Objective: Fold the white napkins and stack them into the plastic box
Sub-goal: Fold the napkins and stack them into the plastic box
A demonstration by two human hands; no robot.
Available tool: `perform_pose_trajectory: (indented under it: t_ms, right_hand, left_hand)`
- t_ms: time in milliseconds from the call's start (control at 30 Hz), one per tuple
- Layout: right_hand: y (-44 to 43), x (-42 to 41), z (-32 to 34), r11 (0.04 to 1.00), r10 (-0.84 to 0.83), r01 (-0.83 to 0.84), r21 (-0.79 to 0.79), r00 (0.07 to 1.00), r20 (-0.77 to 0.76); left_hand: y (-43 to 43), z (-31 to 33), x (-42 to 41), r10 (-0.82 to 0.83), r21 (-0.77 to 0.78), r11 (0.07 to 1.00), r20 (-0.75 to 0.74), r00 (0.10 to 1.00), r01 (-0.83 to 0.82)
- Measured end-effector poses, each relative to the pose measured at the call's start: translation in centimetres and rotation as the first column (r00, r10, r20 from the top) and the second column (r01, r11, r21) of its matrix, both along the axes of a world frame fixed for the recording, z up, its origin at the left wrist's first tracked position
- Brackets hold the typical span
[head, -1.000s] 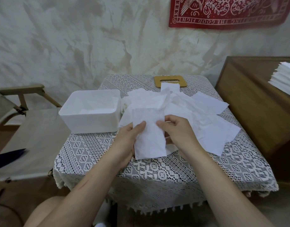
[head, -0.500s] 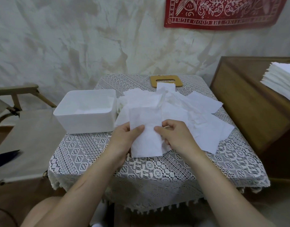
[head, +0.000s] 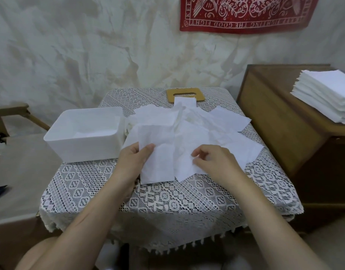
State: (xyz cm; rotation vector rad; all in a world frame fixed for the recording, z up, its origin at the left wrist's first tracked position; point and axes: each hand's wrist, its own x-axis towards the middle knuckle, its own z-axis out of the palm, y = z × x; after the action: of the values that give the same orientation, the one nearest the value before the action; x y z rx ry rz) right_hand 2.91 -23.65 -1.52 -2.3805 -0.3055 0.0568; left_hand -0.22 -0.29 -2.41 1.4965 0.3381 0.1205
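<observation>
Slid right hand (head: 216, 162) off folded napkin (head: 160, 162) since a moment ago, onto loose napkins (head: 216, 131) beside it, fingers curled (pinching or only touching, cannot tell). Pinching folded napkin's left edge in left hand (head: 132, 164), thumb on top, on lace table (head: 167, 201) near plastic box (head: 85, 149).

Napkins (head: 189, 131): white. Plastic box (head: 85, 147): white. Tablecloth (head: 167, 203): white lace, diamond pattern. Wall hanging (head: 245, 14): red, white floral print.
</observation>
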Motion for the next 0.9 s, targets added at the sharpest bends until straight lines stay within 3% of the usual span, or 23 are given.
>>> perform_pose_trajectory:
  t_ms: [100,300,500,600,900]
  right_hand:
    - [0.3,-0.1,0.1,0.997,0.049,-0.047,-0.067,0.998,0.039]
    - [1.8,0.6,-0.4,1.0,0.011,-0.008,-0.026,0.994,0.112]
    - [4.6,1.2,-0.9,0.989,0.04,-0.002,-0.151,0.969,0.246]
    - [5.2,1.0,-0.7,0.998,0.014,0.005,-0.07,0.962,0.271]
    - [4.4,0.0,0.1,0.993,0.036,-0.04,0.107,0.999,0.038]
  left_hand:
    - [0.1,0.0,0.1,0.006,0.008,1.0,0.0,1.0,-0.006]
    - [0.7,0.1,-0.1,0.04,0.028,0.999,-0.001,0.999,-0.04]
    - [1.2,0.2,-0.7,0.031,0.008,0.999,0.018,0.999,-0.031]
    - [1.7,0.2,-0.6,0.033,-0.008,0.999,0.018,0.999,-0.033]
    - [1.9,0.4,-0.8,0.026,0.005,1.0,0.009,1.0,-0.026]
